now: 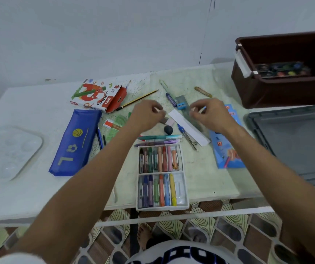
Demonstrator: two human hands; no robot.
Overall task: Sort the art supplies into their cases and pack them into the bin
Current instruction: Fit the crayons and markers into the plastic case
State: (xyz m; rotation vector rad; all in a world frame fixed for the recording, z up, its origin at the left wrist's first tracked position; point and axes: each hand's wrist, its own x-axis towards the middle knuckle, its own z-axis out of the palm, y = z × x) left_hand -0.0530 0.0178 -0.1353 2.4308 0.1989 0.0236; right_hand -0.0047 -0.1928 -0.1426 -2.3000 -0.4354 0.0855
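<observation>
Head view, catalogued from the near edge outward. White pastel tray at the near edge of the counter: two compartments, each filled with a row of oil pastel sticks lying side by side. Beyond it, touching its far rim, two loose pens. Blue pencil pouch to the left, lying flat, its contents hidden. Clear plastic palette at far left. Blue pencil box to the right, flat, beside a white paper strip and a compass. Dark grey lid at the right edge.

Left hand: fingers curled, grip pinched on a small pale stick; blur hides what it is. Right hand: fingers curled round a thin stick, equally blurred. Both hang above the middle of the counter.

Further back: open oil pastels carton, interior not visible; a pencil beside it; a blue sharpener. Brown bin at far right, holding a paint set on its floor.
</observation>
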